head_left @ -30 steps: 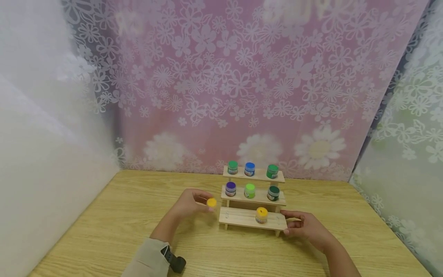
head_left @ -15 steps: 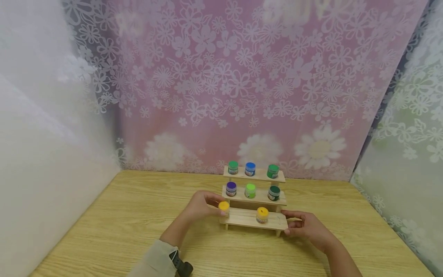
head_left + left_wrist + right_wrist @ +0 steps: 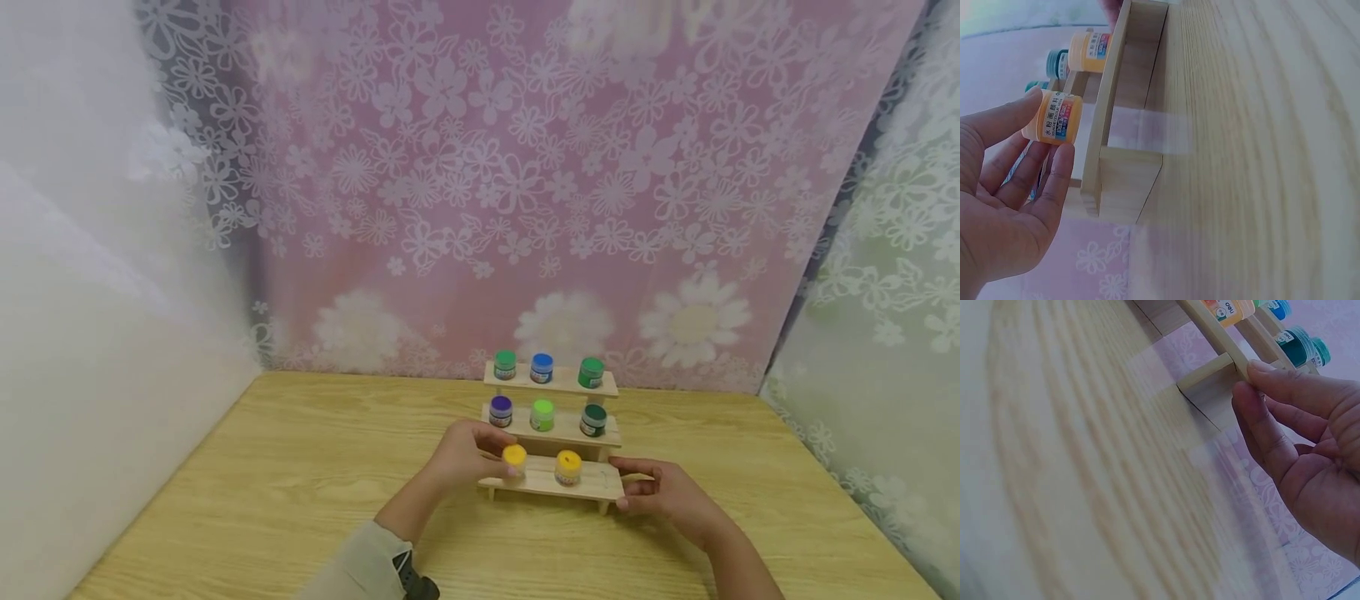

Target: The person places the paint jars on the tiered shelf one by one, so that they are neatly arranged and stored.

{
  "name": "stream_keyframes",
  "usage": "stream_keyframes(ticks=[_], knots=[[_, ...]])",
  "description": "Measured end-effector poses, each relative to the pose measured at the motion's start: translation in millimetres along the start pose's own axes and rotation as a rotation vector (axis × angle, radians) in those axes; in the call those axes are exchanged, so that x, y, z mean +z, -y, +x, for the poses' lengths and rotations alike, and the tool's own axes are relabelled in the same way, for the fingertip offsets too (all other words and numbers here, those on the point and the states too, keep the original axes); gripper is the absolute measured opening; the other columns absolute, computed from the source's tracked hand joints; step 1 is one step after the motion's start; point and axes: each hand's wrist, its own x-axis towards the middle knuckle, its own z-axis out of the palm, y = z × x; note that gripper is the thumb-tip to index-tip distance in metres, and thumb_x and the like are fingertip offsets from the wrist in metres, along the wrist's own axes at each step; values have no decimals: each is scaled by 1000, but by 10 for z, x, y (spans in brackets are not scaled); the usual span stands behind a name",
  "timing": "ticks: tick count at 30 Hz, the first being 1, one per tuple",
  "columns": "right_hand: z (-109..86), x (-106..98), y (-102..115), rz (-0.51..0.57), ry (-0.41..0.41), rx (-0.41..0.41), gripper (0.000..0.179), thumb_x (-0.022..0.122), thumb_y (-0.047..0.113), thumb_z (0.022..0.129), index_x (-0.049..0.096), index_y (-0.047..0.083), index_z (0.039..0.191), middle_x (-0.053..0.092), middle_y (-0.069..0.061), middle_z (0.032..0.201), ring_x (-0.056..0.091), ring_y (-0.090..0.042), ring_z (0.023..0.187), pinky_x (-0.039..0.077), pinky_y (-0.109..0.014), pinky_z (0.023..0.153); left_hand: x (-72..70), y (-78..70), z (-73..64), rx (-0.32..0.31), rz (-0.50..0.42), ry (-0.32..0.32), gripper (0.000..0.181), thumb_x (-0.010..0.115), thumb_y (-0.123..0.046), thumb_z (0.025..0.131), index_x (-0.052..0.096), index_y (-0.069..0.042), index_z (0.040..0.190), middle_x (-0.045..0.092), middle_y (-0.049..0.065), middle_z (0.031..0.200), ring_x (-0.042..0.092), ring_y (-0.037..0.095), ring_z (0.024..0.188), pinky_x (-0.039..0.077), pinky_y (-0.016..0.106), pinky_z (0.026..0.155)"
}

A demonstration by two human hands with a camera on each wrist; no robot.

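Note:
My left hand (image 3: 467, 457) pinches a small yellow-orange paint jar (image 3: 1055, 117) between thumb and fingers, over the left part of the lowest step of a three-tier wooden stand (image 3: 536, 482). Whether the jar's base touches the step, I cannot tell. Another yellow paint jar (image 3: 567, 468) stands upright on that same step, right of the middle. At the stand's right end, my right hand (image 3: 667, 496) grips the edge of the lowest board with thumb and fingertips, plainly seen in the right wrist view on the wooden board (image 3: 1215, 326).
The middle step bears a purple jar (image 3: 501, 411), a light green jar (image 3: 542, 415) and a dark green jar (image 3: 593, 420). Up top stand a green jar (image 3: 505, 365), a blue jar (image 3: 542, 367) and another green jar (image 3: 591, 372). A floral curtain (image 3: 480, 208) hangs behind the table (image 3: 322, 442).
My left hand has carried the yellow paint jar rightward, from beside the stand to over its lowest step. The right hand keeps its place at the stand's right end.

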Motion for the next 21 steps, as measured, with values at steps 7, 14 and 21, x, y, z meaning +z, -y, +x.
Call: stream_keyframes(ticks=[7,14,21], knots=[[10,4,-5,10,2,19,77,79,13,83,38,-11,143,58,-13,122,62,-21,93,56,-34,79,87,-25,18,2,22,2,29,87,-10,73,77,-13,99,69,-5,93,65,13,84,56,26,72],[10,12,-6,15,15,14,77,79,15,83,38,-11,143,59,-14,124,63,-22,94,56,-35,81,117,-7,28,-10,41,11,30,88,-11,72,77,-13,99,70,-5,91,65,12,82,56,26,72],[12,-1,-2,15,17,9,77,78,14,84,37,-11,144,58,-14,124,63,-22,94,56,-35,80,147,18,58,15,66,13,29,88,-13,72,76,-13,99,70,-7,89,65,10,80,55,24,72]])
